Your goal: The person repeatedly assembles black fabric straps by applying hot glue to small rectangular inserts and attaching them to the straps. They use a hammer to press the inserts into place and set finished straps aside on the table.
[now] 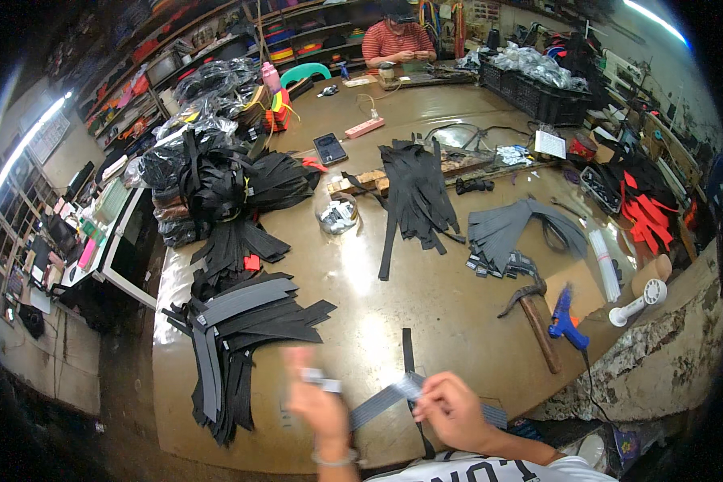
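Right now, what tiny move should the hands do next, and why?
Maybe ease the left hand toward the grey strap: small white pieces show at that blurred hand, while the right hand seems to be pinching the strap near where it crosses a black strip.

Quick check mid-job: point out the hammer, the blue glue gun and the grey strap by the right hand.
Hammer (pixel 537 325): head view, on its wooden handle.
Blue glue gun (pixel 564 316): head view, on its body.
Grey strap (pixel 376 408): head view, on its flat stretch.
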Demonstrator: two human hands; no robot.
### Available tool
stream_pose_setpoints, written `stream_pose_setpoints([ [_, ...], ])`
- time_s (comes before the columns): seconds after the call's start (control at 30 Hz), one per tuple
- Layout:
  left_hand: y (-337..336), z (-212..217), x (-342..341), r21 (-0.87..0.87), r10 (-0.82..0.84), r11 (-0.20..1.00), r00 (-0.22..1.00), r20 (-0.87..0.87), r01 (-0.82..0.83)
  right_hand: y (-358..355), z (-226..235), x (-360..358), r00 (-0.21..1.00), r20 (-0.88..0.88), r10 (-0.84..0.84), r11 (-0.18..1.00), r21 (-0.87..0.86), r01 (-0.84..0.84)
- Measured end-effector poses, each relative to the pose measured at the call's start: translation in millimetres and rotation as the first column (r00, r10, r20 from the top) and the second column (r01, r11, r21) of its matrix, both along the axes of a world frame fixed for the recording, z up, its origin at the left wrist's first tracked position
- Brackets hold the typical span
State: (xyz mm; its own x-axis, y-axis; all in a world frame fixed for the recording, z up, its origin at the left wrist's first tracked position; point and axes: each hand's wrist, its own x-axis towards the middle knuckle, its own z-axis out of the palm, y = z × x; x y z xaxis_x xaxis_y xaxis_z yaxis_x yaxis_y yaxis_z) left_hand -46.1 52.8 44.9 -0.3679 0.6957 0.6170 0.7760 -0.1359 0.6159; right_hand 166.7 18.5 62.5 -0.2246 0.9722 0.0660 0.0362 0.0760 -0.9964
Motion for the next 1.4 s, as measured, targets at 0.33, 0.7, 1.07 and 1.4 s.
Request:
stream_pose_setpoints([
  [0.33, -53.0, 18.9, -84.3, 0.383, -0.378, 0.922, 0.317, 0.87, 0.049, 16.2, 21.6, 59.7, 0.829, -0.021, -0.559, 0.829, -0.028, 0.559],
  [0.7, -71.3, -6.7, 67.0, -0.262, -0.445, 0.721, 0.719, 0.534, 0.641, -18.6, 8.7, 17.9, 0.92, 0.357, -0.163, 0.95, 0.309, 0.048],
  [1.07, -81.4, -13.5, 69.7, -0.135, -0.197, 0.763, 0.426, 0.883, 0.633, -37.3, -0.9, 10.5, 0.983, 0.092, -0.161, 0.987, 0.012, 0.161],
  [1.4, -76.0, -21.2, 68.5, -0.144, -0.206, 0.747, 0.431, 0.878, 0.65, -21.9, -22.6, 24.9, 0.988, -0.151, 0.013, 0.964, -0.261, -0.052],
])
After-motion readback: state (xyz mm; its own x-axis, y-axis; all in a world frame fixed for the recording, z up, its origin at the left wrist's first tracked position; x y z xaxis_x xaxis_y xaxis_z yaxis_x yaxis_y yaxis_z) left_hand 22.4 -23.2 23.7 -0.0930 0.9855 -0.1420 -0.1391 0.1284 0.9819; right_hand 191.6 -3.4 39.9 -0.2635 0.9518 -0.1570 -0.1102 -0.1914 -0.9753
